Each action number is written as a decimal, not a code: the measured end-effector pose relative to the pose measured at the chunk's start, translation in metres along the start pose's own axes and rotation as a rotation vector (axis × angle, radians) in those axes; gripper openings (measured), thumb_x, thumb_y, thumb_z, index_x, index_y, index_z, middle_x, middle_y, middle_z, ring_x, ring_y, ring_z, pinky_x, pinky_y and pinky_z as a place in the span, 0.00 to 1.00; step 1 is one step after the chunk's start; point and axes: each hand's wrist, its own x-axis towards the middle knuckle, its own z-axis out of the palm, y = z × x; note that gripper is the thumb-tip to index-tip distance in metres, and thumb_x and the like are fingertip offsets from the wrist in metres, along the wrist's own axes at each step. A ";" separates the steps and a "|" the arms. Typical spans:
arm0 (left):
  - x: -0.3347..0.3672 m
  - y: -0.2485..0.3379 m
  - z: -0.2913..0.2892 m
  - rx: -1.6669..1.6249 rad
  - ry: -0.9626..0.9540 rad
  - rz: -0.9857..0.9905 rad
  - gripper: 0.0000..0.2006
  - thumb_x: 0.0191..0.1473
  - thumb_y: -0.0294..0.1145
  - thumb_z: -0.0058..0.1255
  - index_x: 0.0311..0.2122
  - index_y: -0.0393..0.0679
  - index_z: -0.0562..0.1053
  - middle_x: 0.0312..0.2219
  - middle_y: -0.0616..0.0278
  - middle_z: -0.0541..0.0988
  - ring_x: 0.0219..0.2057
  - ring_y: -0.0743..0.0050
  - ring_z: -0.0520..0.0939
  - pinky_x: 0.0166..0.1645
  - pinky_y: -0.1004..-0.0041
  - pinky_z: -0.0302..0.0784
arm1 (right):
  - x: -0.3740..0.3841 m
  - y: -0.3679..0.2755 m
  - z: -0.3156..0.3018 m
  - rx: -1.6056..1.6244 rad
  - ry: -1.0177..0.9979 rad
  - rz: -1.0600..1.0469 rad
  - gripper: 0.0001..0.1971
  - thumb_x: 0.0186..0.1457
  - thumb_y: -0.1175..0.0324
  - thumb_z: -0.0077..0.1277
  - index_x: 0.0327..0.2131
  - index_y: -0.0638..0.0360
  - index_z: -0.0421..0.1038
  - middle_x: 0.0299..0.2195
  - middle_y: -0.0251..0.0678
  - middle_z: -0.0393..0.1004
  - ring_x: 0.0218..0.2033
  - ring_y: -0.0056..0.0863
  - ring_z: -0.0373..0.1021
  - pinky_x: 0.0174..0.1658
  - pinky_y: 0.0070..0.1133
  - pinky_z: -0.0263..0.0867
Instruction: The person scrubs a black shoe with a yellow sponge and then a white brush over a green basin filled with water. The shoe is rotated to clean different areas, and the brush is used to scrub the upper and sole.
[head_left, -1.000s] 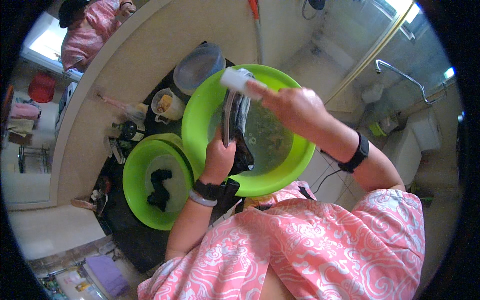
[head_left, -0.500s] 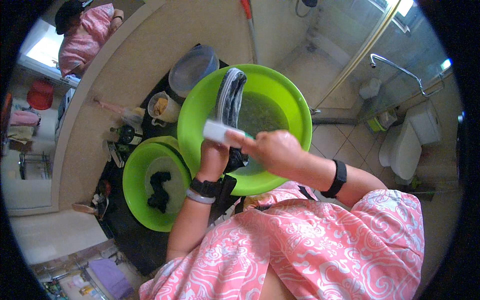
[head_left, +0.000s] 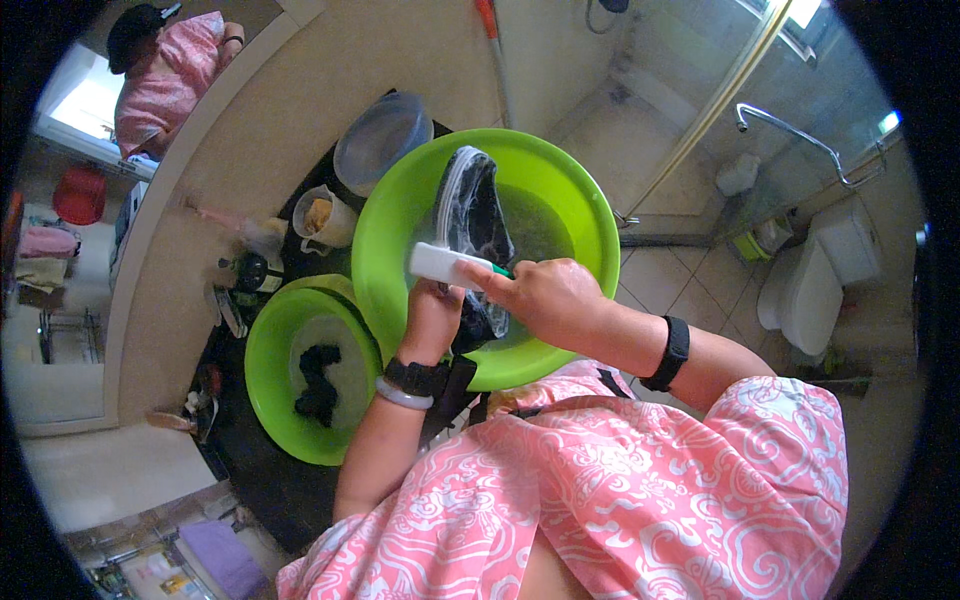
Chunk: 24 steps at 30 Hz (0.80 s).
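Observation:
A wet black shoe [head_left: 481, 200] with a pale sole edge and whitish suds is held tilted over the large green basin [head_left: 395, 190]. My left hand [head_left: 432, 318] is closed on the shoe near its middle, partly hidden under the brush. My right hand [head_left: 553, 300] grips a scrub brush [head_left: 452, 266] with a white head and a green part by the fingers, its index finger laid along it. The brush head lies across the shoe; its bristles are hidden. Cloudy water [head_left: 545, 228] stands in the basin below.
Left of it, a smaller green basin [head_left: 262, 385] holds water and a dark cloth-like thing [head_left: 318, 385]. A clear tub [head_left: 385, 140], a white mug [head_left: 335, 225] and a dark bottle [head_left: 258, 274] stand behind on the black counter [head_left: 262, 478]. A toilet [head_left: 805, 300] is far right.
The shoe has rolled so more of its dark, sudsy opening faces me. The brush and my right hand, blurred earlier, have shifted slightly and now appear sharper.

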 end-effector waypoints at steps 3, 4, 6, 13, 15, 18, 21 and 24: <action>-0.007 -0.001 0.000 0.004 0.067 0.007 0.20 0.52 0.25 0.49 0.51 0.34 0.66 0.41 0.42 0.76 0.44 0.44 0.77 0.48 0.63 0.72 | 0.011 0.015 0.001 0.057 0.228 0.176 0.26 0.60 0.60 0.43 0.62 0.28 0.53 0.25 0.42 0.74 0.22 0.39 0.75 0.23 0.34 0.69; -0.010 0.001 0.000 -0.007 0.095 -0.026 0.20 0.52 0.25 0.50 0.51 0.34 0.66 0.41 0.42 0.76 0.44 0.44 0.77 0.48 0.63 0.72 | 0.020 0.029 -0.001 0.109 0.350 0.229 0.25 0.60 0.60 0.44 0.61 0.29 0.56 0.27 0.43 0.75 0.23 0.40 0.75 0.25 0.34 0.70; -0.016 0.007 0.001 0.000 0.101 -0.001 0.21 0.51 0.25 0.51 0.51 0.34 0.65 0.40 0.43 0.77 0.43 0.45 0.78 0.48 0.64 0.72 | 0.036 0.056 -0.005 0.234 0.646 0.202 0.21 0.61 0.59 0.44 0.58 0.33 0.62 0.32 0.47 0.76 0.28 0.44 0.75 0.30 0.36 0.71; -0.015 0.014 0.001 -0.144 0.139 0.032 0.19 0.53 0.23 0.51 0.50 0.34 0.66 0.38 0.43 0.78 0.41 0.47 0.79 0.46 0.65 0.73 | 0.034 0.078 -0.008 1.182 0.275 0.299 0.18 0.64 0.64 0.41 0.56 0.50 0.66 0.40 0.35 0.76 0.40 0.27 0.71 0.46 0.26 0.66; -0.015 0.014 -0.001 -0.125 0.141 0.023 0.18 0.53 0.24 0.51 0.49 0.34 0.67 0.38 0.42 0.78 0.41 0.46 0.79 0.45 0.65 0.73 | 0.032 0.071 -0.013 1.262 0.281 0.305 0.18 0.65 0.66 0.40 0.57 0.53 0.65 0.42 0.32 0.76 0.43 0.23 0.68 0.49 0.24 0.64; -0.016 0.017 -0.003 -0.024 0.149 0.016 0.18 0.52 0.24 0.52 0.48 0.34 0.67 0.38 0.42 0.78 0.41 0.45 0.79 0.45 0.63 0.73 | 0.041 0.061 -0.023 1.056 0.684 -0.179 0.20 0.63 0.65 0.43 0.59 0.42 0.64 0.30 0.28 0.75 0.27 0.21 0.67 0.31 0.24 0.66; -0.014 0.017 -0.002 0.027 0.121 -0.045 0.20 0.51 0.25 0.53 0.49 0.34 0.66 0.38 0.41 0.77 0.42 0.42 0.78 0.46 0.61 0.73 | 0.043 0.048 -0.019 0.518 0.685 -0.043 0.23 0.61 0.65 0.46 0.59 0.32 0.62 0.23 0.32 0.75 0.19 0.24 0.70 0.22 0.28 0.68; -0.010 0.007 0.002 0.008 0.130 -0.024 0.20 0.50 0.25 0.53 0.49 0.34 0.66 0.40 0.41 0.76 0.43 0.42 0.77 0.47 0.60 0.72 | 0.028 0.021 0.000 0.200 0.320 0.158 0.24 0.61 0.59 0.41 0.60 0.28 0.55 0.25 0.43 0.75 0.25 0.42 0.75 0.24 0.37 0.70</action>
